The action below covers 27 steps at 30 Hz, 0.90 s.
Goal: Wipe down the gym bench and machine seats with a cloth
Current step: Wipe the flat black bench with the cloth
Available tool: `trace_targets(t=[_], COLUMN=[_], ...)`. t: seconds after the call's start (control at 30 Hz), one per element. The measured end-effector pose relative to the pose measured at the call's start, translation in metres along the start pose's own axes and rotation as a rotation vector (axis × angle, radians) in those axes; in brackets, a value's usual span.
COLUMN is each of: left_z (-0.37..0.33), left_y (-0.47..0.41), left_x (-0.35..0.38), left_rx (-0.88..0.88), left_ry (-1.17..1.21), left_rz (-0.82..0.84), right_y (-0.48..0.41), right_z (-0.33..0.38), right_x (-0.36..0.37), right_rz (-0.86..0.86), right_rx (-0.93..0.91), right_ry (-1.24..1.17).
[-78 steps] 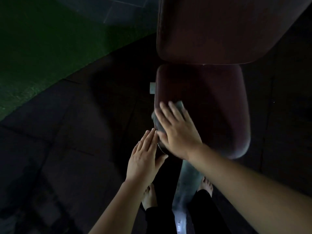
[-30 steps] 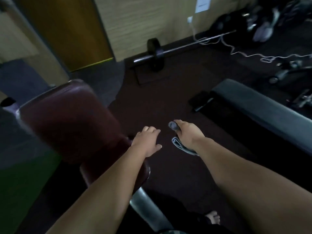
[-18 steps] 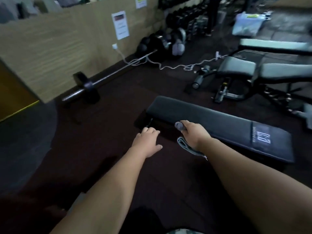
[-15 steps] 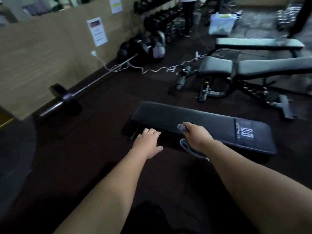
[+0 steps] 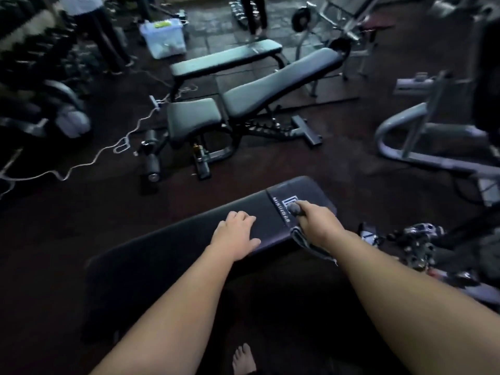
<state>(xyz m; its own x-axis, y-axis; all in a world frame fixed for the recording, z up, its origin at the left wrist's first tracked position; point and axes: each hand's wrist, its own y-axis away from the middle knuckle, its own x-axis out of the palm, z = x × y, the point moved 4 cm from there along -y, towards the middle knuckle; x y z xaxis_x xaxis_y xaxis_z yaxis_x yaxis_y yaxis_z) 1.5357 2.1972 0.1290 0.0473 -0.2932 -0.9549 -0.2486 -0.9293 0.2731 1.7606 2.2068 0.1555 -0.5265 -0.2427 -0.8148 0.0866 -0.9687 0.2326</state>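
Observation:
A black flat bench lies across the middle of the view, its logo end at the right. My right hand grips a grey cloth; one bunched end sticks out past my fingers and the rest hangs below my wrist over the bench's near edge. My left hand hovers over or rests on the pad with loosely curled fingers, holding nothing. Whether either hand touches the pad is unclear. Beyond stand an adjustable incline bench and another flat bench.
A white cord snakes over the dark floor at left. A grey machine frame stands at right, with dark gear on the floor beside the bench. Two people and a plastic box are at the back. My bare foot shows below.
My view swung right from the maroon seat to the black flat bench, which now lies under my hands. My right hand still grips the cloth; my left stays empty.

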Motion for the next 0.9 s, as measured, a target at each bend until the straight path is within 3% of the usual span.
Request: trace_targets(t=[0.17, 0.37, 0.57, 0.9], left_z=[-0.024, -0.042, -0.039, 0.023], left_y=[-0.098, -0.193, -0.272, -0.359], left_x=[0.000, 0.038, 0.100, 0.249], left_rx=[0.126, 0.088, -0.020, -0.138], left_ry=[-0.010, 0.053, 0.152, 0.105], left_rz=[0.037, 0.080, 0.071, 0.054], right_y=[-0.062, -0.144, -0.233, -0.355], right_z=[-0.059, -0.139, -0.197, -0.295], right_x=[-0.027, -0.021, 0.024, 0.135], right_rz=[-0.077, -0.011, 0.143, 0.171], right_rx=[0.141, 0.183, 0.148, 0.089], right_ry=[-0.023, 0.002, 0.000, 0.134])
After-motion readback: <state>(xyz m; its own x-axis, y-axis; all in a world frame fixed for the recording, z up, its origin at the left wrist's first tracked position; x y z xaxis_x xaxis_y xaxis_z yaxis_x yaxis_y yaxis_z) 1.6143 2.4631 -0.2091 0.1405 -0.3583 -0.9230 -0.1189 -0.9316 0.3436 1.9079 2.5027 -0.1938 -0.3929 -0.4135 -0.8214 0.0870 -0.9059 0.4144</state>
